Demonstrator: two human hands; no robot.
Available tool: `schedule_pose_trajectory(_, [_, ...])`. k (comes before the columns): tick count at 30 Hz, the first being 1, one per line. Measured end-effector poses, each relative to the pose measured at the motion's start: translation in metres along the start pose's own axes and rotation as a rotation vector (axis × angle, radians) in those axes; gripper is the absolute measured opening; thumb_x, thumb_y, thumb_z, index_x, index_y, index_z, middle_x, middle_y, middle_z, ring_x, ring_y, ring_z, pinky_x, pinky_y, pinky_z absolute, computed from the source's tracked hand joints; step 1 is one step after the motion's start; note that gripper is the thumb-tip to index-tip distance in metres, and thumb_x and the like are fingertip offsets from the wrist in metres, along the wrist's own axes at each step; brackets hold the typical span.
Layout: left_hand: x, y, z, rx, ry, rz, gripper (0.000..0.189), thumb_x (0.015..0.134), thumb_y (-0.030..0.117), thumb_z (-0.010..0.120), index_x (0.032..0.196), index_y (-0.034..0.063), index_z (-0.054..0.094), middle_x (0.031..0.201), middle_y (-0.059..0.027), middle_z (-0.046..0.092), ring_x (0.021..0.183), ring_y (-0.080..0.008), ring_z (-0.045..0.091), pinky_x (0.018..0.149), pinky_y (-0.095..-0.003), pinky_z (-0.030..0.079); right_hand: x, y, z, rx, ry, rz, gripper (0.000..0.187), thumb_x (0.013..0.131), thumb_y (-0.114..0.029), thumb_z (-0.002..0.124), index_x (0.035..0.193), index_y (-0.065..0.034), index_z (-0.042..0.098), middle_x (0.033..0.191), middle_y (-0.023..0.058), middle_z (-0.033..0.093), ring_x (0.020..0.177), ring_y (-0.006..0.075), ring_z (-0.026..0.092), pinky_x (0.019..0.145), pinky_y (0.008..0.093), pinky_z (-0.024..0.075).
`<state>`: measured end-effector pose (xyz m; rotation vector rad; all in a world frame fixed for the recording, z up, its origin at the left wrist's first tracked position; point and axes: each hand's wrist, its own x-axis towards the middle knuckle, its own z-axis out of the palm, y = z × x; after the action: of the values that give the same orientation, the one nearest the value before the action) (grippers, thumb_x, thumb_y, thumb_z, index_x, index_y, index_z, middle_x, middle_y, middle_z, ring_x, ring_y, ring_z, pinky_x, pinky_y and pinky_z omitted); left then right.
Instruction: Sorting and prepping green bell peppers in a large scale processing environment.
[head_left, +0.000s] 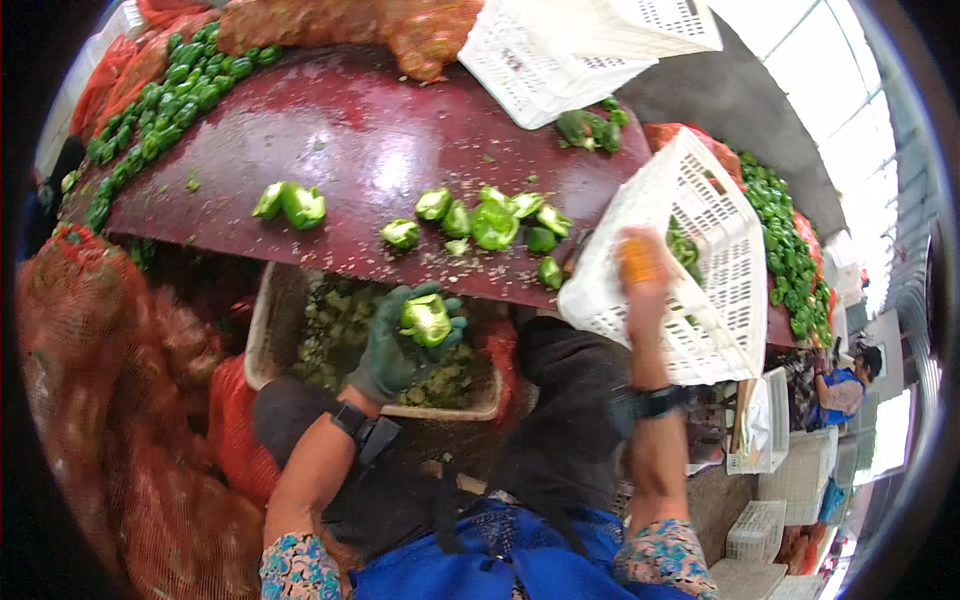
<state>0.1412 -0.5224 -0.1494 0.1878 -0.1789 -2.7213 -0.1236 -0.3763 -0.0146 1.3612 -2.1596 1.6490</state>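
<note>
My left hand (394, 341), in a dark green glove, grips a cut green bell pepper (426, 320) with its pale inside facing up. It hovers over a tub (259, 330) that contains pale green scraps. Motion blurs my right hand (643, 259), which is over the near side of a tilted white perforated crate (731, 300). Something orange covers or lies in its fingers, and I cannot tell which. Green pepper pieces (684, 251) show inside the crate. Between my hands, several cut bell peppers (493, 223) lie on the dark red tabletop (345, 142).
Two pepper pieces (292, 205) sit further left. Whole green peppers (161, 112) are heaped at the table's left end, others (795, 262) beyond the crate. Red mesh sacks (97, 390) crowd my left side. A second white crate (555, 75) stands at the back. A person (840, 390) is far right.
</note>
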Motion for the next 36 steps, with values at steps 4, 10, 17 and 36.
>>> schedule_pose_trajectory(4, [0.002, -0.004, 0.008, -0.091, -0.060, -0.016, 0.049, 0.095, 0.041, 0.058, 0.130, 0.0068, 0.053, 0.128, -0.0202, 0.058, 0.112, -0.0359, 0.061, 0.094, -0.0470, 0.055, 0.078, 0.008, -0.088, -0.912, 0.212, -0.507, 0.029, 0.092, -0.010, 0.057, 0.119, 0.0004, 0.057, 0.102, 0.0184, 0.067, 0.092, 0.0396, 0.063, 0.083, 0.0448, 0.0489])
schedule_pose_trajectory(10, [0.006, -0.005, 0.006, -0.131, -0.135, -0.012, 0.046, 0.096, 0.036, 0.057, 0.131, 0.0074, 0.053, 0.128, -0.0181, 0.058, 0.114, -0.0334, 0.060, 0.100, -0.0466, 0.052, -0.004, -0.016, 0.013, -0.038, -0.381, -0.077, 0.020, 0.092, -0.003, 0.058, 0.111, -0.0039, 0.064, 0.094, 0.0123, 0.068, 0.084, 0.0171, 0.065, 0.062, 0.0287, 0.0531])
schedule_pose_trajectory(17, [-0.002, -0.004, -0.012, 0.254, -0.044, 0.159, 0.041, 0.098, 0.032, 0.054, 0.132, 0.0076, 0.052, 0.125, -0.0069, 0.058, 0.114, -0.0186, 0.059, 0.094, -0.0365, 0.054, -0.096, -0.003, 0.147, -0.045, -0.735, -0.007, 0.031, 0.089, -0.022, 0.068, 0.110, -0.0006, 0.063, 0.073, 0.0107, 0.065, 0.059, 0.0152, 0.062, 0.054, 0.0327, 0.0481])
schedule_pose_trajectory(36, [0.010, -0.007, -0.018, 0.893, 0.196, 0.371, 0.039, 0.095, 0.024, 0.063, 0.128, 0.0054, 0.054, 0.113, -0.0026, 0.059, 0.097, -0.0105, 0.059, 0.084, -0.0244, 0.050, -0.088, -0.001, 0.140, 0.367, -0.891, 0.917, 0.030, 0.090, -0.003, 0.035, 0.109, -0.0018, 0.059, 0.072, 0.0034, 0.062, 0.053, 0.0063, 0.055, 0.042, 0.0204, 0.0410])
